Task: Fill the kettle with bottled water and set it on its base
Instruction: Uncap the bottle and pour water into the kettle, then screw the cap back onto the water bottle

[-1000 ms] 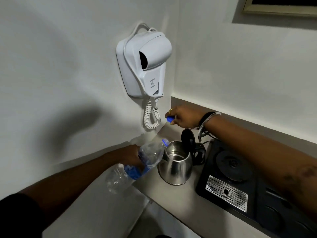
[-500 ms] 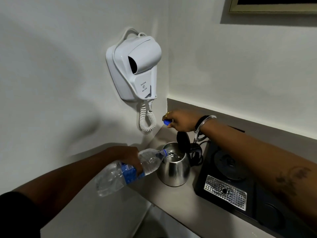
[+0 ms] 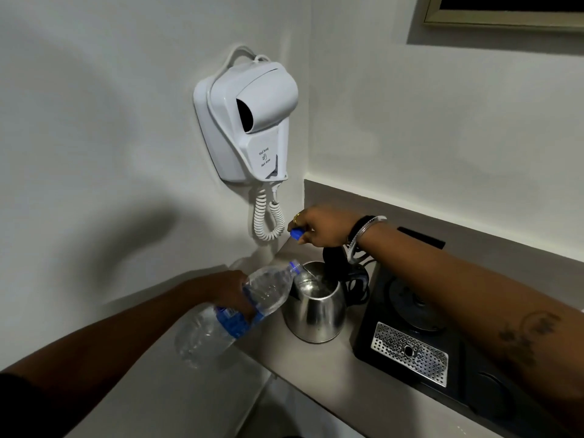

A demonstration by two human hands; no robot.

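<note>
the left hand (image 3: 232,290), entering from the lower left of the frame, is wrapped around the middle of a clear plastic water bottle (image 3: 235,312) at its blue label. the bottle is tilted, neck raised toward the centre of the frame, its open mouth just over the rim of the kettle (image 3: 316,306). a thin stream of water runs from the mouth into the kettle opening. water is visible inside the kettle, though its level cannot be judged from this angle.

the kettle is stainless steel, upright, standing on the grey counter (image 3: 316,374) at centre frame. its black lid (image 3: 331,260) is hinged open and stands up behind the opening. the black handle (image 3: 358,284) faces the right of the frame. the kettle sits just beside the black tray (image 3: 474,371), not on it. the round kettle base (image 3: 417,306) lies on that tray, right of the kettle, partly hidden by the right forearm. a perforated metal plate (image 3: 410,352) lies at the front of the tray.

the right hand (image 3: 322,224), reaching in from the right edge of the frame, is above and behind the kettle, fingers closed on a small blue bottle cap (image 3: 297,233). the wrist carries a dark band and a metal bangle (image 3: 368,230).

a white wall-mounted hair dryer (image 3: 249,121) with a coiled cord (image 3: 268,219) hangs on the wall at upper centre. a framed edge (image 3: 502,14), likely a mirror or picture, shows at the upper right corner.
</note>
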